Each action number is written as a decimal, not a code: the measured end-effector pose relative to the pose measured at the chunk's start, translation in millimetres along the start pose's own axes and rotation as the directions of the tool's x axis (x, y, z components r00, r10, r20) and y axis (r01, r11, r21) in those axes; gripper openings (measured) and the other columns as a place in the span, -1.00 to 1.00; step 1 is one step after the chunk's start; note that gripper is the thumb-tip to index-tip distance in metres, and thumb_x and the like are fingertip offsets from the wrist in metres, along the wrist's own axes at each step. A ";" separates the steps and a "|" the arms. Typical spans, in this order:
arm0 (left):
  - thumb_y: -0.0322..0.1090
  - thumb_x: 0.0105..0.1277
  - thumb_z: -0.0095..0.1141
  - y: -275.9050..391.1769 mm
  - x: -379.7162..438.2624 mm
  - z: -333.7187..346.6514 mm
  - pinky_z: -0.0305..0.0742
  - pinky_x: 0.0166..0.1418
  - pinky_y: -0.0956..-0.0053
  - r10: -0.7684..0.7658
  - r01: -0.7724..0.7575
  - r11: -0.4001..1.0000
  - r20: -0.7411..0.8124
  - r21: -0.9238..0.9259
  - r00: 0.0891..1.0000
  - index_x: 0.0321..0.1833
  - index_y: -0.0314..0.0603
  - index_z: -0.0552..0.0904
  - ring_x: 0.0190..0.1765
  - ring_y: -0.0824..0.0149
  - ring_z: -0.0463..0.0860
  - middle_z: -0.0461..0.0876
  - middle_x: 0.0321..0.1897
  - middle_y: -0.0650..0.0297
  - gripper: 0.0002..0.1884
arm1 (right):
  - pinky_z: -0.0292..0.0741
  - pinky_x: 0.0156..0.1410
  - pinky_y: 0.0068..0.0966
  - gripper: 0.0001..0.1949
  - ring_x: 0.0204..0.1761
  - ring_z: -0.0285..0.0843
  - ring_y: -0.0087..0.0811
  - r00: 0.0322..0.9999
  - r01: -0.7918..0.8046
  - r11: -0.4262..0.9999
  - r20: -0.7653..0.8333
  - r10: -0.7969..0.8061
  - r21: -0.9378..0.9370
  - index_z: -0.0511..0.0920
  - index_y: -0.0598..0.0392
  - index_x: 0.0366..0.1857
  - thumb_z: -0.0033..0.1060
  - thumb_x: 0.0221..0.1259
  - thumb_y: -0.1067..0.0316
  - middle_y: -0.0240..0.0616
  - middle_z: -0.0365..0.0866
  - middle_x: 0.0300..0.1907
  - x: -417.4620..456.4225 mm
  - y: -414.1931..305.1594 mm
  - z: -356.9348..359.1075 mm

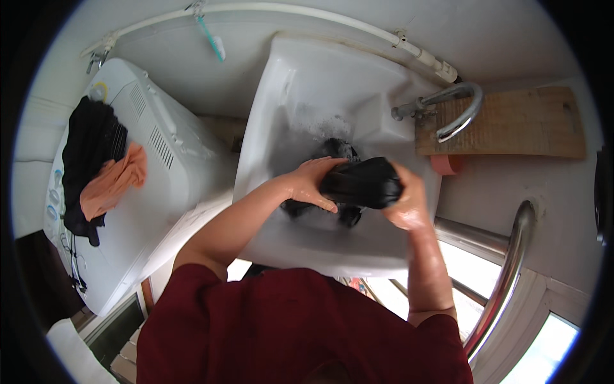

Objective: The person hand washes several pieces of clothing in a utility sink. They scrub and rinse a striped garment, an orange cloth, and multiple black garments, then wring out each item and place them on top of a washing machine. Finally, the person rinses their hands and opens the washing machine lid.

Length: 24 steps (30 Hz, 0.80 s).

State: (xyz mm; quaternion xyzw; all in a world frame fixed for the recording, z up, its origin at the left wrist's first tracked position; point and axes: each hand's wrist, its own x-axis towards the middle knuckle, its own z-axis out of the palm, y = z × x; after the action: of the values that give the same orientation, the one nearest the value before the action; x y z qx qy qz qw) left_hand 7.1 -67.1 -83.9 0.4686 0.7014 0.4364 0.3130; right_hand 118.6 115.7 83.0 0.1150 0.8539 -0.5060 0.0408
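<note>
Between my two hands, over a white ceramic sink point(331, 257), is a wet, shiny black item point(360, 183), slightly blurred; whether it is cloth or a shoe I cannot tell. My left hand point(317, 182) presses on its left end with thumb and fingers spread around it. Wrapped round its right end is my right hand point(407, 199), wet and partly hidden behind it. Below, more black wet material point(336, 146) lies in soapy water, with foam point(324, 122) towards the back of the basin.
A chrome faucet point(472, 113) curves at the right beside a wooden board point(513, 122). Left stands a white washing machine point(144, 211) bearing black cloth point(88, 149) and orange cloth point(115, 180). A toothbrush point(211, 38) hangs from the wall pipe point(288, 9). A metal rail point(515, 249) is lower right.
</note>
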 end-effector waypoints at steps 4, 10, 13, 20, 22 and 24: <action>-0.24 -0.09 0.43 70.0 0.4 -21.9 0.29 0.37 0.28 0.044 -0.019 0.953 0.075 -0.303 0.996 0.44 -0.13 0.16 0.27 0.07 0.45 0.44 0.23 0.03 -0.02 | 0.49 0.13 -0.50 -0.20 -0.01 0.57 -0.40 0.906 0.415 0.898 -0.160 -0.392 0.145 0.52 0.22 0.09 0.61 -0.44 0.10 -0.17 0.62 -0.07 -34.5 -69.4 -58.7; -0.32 0.06 0.21 158.4 -5.2 -68.5 0.29 0.36 0.31 0.195 -0.133 0.852 0.070 -0.505 0.978 0.45 -0.14 0.08 0.25 0.04 0.45 0.40 0.26 -0.01 -0.14 | 0.52 0.24 -0.23 -0.17 0.16 0.53 -0.15 0.750 0.652 0.729 -0.322 -0.578 0.210 0.37 0.16 0.25 0.54 -0.16 -0.01 -0.03 0.49 0.15 -67.2 -109.1 -130.2; -0.34 0.13 0.11 152.0 0.5 -62.5 0.29 0.37 0.28 0.204 -0.142 0.891 0.101 -0.432 0.974 0.46 -0.17 0.05 0.29 -0.01 0.42 0.33 0.31 -0.04 -0.19 | 0.50 0.23 -0.22 -0.15 0.14 0.52 -0.13 0.764 0.630 0.773 -0.233 -0.601 0.072 0.35 0.20 0.25 0.52 -0.15 -0.04 -0.01 0.49 0.13 -71.0 -110.9 -153.5; -0.53 0.13 0.03 49.4 -15.5 -53.6 0.40 0.26 0.22 -0.083 0.085 0.989 0.023 -0.119 0.996 0.44 -0.07 0.20 0.22 -0.02 0.50 0.42 0.27 0.02 -0.28 | 0.48 0.06 -0.47 -0.59 -0.12 0.63 -0.36 0.924 -0.248 0.957 -0.333 0.186 -0.153 0.58 0.23 -0.05 0.28 -0.13 0.48 -0.09 0.68 -0.24 -5.8 -2.8 -55.6; -0.60 0.11 0.01 24.8 -7.0 -61.8 0.44 0.22 0.25 -0.174 0.072 0.941 -0.289 -0.331 0.941 0.43 -0.03 0.23 0.14 -0.05 0.55 0.42 0.25 -0.03 -0.26 | 0.50 0.07 -0.27 -0.57 -0.01 0.62 -0.01 0.892 -0.412 0.854 -0.331 0.307 -0.318 0.54 0.13 0.00 0.30 -0.06 0.35 0.04 0.66 -0.13 11.1 91.8 -42.9; -0.59 0.12 0.07 -17.9 11.4 -47.1 0.46 0.21 0.30 -0.368 0.359 0.928 -0.390 -0.100 0.844 0.46 0.03 0.18 0.12 -0.05 0.55 0.33 0.31 -0.05 -0.22 | 0.50 0.08 -0.19 -0.54 0.02 0.56 0.09 0.900 -0.399 0.845 -0.326 0.288 -0.357 0.50 0.05 0.06 0.29 -0.01 0.30 0.08 0.64 -0.11 28.6 173.1 -12.5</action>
State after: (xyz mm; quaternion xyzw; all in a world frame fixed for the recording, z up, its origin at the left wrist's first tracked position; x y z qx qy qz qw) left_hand -43.9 -74.7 -80.6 0.2239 0.8213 0.4642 0.2447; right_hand 132.6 210.8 -64.2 0.3212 0.9043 -0.2778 0.0430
